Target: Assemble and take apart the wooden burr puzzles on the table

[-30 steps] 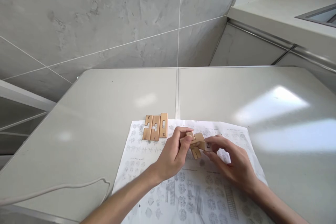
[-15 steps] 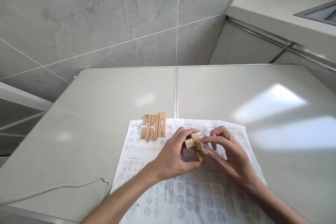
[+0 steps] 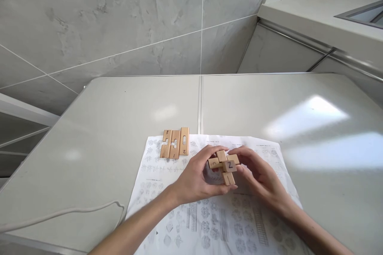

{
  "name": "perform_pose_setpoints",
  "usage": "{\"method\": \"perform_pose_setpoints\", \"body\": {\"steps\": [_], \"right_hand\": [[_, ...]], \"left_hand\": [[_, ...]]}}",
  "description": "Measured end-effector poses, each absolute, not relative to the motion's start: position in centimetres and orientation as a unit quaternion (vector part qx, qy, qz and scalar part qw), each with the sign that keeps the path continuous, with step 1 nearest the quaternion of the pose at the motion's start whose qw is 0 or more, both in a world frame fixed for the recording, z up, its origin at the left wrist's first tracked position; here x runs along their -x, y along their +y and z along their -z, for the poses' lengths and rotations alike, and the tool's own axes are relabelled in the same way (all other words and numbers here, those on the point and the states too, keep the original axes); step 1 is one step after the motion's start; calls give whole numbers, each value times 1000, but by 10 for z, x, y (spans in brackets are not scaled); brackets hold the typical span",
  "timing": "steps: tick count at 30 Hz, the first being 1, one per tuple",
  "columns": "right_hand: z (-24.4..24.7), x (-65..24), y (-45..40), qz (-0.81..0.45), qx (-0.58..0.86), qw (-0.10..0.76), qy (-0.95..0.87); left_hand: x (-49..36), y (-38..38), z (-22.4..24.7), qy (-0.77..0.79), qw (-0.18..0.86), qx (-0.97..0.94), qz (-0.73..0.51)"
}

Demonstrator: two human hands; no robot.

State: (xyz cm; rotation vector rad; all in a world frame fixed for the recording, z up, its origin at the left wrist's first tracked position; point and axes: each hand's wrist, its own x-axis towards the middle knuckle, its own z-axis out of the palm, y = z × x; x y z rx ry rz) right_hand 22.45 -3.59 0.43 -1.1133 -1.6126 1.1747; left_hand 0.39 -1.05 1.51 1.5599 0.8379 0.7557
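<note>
Room: gray tiled wall behind, white counter off to the right.
Table: pale, glossy top, center seam, window glare on the right half. White cable lies at the near left.
Sheet: printed paper under both hands, small drawings of assemblies, partly too faint to read.
Flat plates: three slotted wooden plates side by side at the sheet's far left corner, top ends past the paper edge. Marks look like 3, 1, 2, left to right. Same spot as a second ago.
Block cluster: interlocked wooden blocks held between the hands above the sheet. End marked 2 points up at the viewer, end marked 1 below it, one that reads like 3 to the left.
Left hand: grips the cluster, fingers at the far side, thumb at the end marked 1. A second ago it pinched nearer the top.
Right hand: fingertips closed on the cluster's right side. Half a second ago the index lay by the 2; now that end is uncovered.
Cluster pose: more squared up than a second ago, when it sat tilted.
</note>
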Motion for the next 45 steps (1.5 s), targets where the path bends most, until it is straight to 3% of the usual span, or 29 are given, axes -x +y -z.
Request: {"method": "perform_pose_setpoints", "body": {"steps": [13,22,30,36,45], "right_hand": [[-3,-225,-40,-511,451,401,-613],[-12,-222,-40,-531,470,313,-632],[-14,-224,-37,-545,489,309,-607],[-24,-242,-25,-432,537,322,-649],[-28,-302,-20,-202,656,207,-697]], "left_hand": [[-2,-8,-15,342,567,-687,-299],[-2,-9,-9,327,544,-715,-293],[-2,-10,-8,352,546,-707,-281],[-6,-13,-10,384,589,-646,-299],[-7,-16,-8,400,578,-644,-302]]}}
